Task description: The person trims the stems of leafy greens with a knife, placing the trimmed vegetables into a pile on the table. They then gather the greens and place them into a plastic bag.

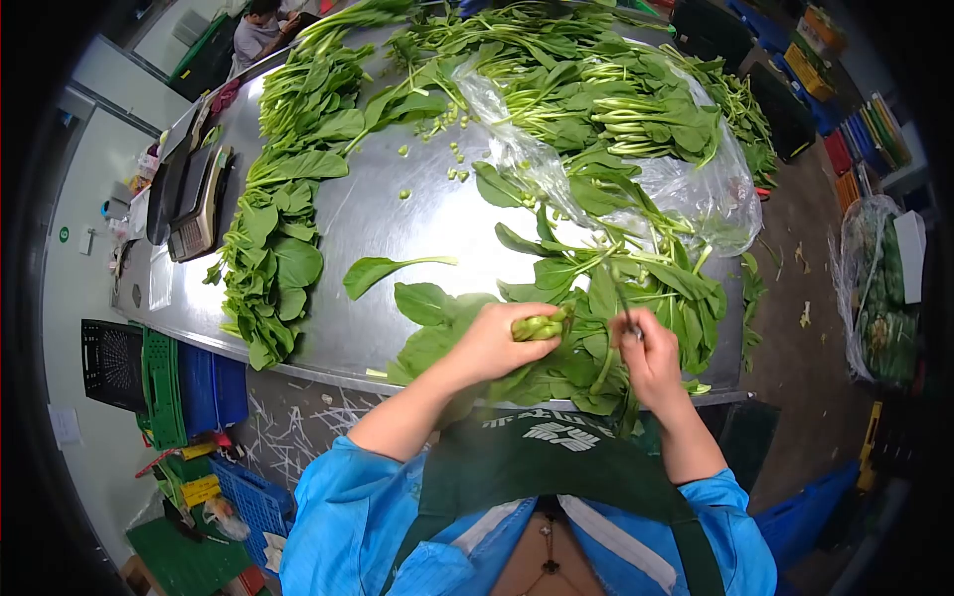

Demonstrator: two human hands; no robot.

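My left hand (489,344) is closed around a bunch of leafy greens (538,327), the pale stem ends showing above the thumb and the broad leaves hanging below over the table's near edge. In my right hand (653,360) is a knife (624,300), its thin dark blade pointing up and away, a short distance right of the bunch. Loose greens (686,288) lie under and beyond both hands. A single leafy stalk (397,266) rests on the metal table (368,219) to the left.
Stacked greens (273,248) line the table's left side, with a weighing scale (199,204) beyond. A large heap of greens (556,89) and clear plastic (725,194) cover the far side. Crates (164,387) stand at left. Another person (260,35) sits at the far left.
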